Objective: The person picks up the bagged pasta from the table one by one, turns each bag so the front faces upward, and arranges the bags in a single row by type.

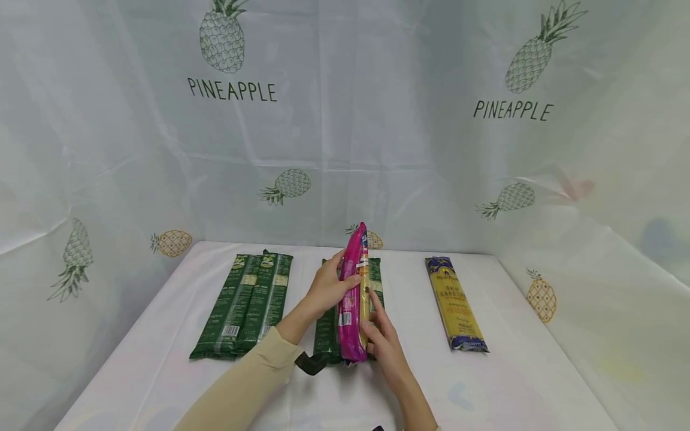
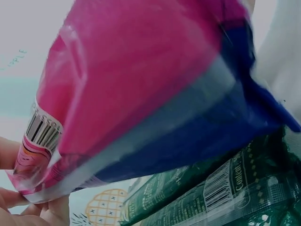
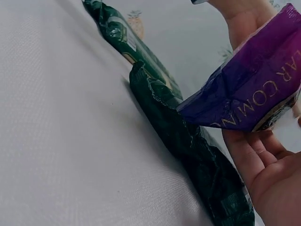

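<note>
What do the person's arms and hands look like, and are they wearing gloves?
No gloves: the left hand and right hand are bare. A plain beige, long fabric sleeve covers much of the left arm and ends before the wrist. A small, curved black piece shows beside that arm. The right forearm looks mostly bare in the head view.

Right hand [image 3: 273, 174] holding purple packet [image 3: 249, 89], gold lettering showing. Left hand [image 3: 244, 23] appearing behind packet. Green packets [image 3: 181, 146] lying on white cloth [image 3: 70, 141], pineapple print [image 3: 136, 24] showing beyond.
</note>
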The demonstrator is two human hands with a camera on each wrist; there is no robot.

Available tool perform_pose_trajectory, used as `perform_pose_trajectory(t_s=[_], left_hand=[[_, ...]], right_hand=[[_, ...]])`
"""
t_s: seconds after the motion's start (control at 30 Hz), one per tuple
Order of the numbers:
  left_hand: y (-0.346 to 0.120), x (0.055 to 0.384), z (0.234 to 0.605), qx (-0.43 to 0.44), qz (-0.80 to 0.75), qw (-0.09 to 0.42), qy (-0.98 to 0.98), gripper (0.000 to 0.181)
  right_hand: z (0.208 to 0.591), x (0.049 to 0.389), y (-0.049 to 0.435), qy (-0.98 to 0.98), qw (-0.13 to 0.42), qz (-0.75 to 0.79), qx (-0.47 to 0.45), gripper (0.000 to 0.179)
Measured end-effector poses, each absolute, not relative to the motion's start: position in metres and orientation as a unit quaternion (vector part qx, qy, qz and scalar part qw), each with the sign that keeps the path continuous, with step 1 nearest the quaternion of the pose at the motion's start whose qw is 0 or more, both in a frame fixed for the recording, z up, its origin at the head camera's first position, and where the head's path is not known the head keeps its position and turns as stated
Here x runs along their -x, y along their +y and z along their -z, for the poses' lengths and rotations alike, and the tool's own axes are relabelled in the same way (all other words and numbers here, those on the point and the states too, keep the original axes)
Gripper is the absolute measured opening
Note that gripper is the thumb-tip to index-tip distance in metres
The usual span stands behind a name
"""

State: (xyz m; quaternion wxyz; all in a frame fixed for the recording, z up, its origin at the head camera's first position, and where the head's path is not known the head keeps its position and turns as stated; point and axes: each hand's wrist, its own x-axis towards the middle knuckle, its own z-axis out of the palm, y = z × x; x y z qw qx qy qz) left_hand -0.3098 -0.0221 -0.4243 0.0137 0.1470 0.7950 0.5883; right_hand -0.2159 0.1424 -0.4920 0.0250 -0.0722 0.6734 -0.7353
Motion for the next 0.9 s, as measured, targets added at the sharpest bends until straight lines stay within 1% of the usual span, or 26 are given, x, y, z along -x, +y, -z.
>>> perform_pose_trajectory(t_s=[0.13, 0.3, 0.6, 0.9], left_hand=[[-0.0239, 0.3093, 0.4228, -0.151, -0.612, 0.037, 0.775, 0.077], [-0.0255, 0.3102, 0.4211, -0.149, -0.635, 0.061, 0.755, 0.076], [-0.0288, 0.3132, 0.4204, -0.153, -0.661, 0.082, 0.730, 0.076], [-0.0293, 0.3128, 0.4239, -0.154, -0.677, 0.101, 0.712, 0.073]], right_hand=[[0.4898, 0.2154, 0.1443, 0.663, 0.045, 0.745, 0.060, 0.063], [0.4875, 0.2157, 0.1462, 0.655, 0.065, 0.752, 0.047, 0.064], [0.4867, 0.2143, 0.1476, 0.655, 0.065, 0.751, 0.054, 0.065], [0.4867, 0.2125, 0.1475, 0.637, 0.085, 0.762, 0.074, 0.069]])
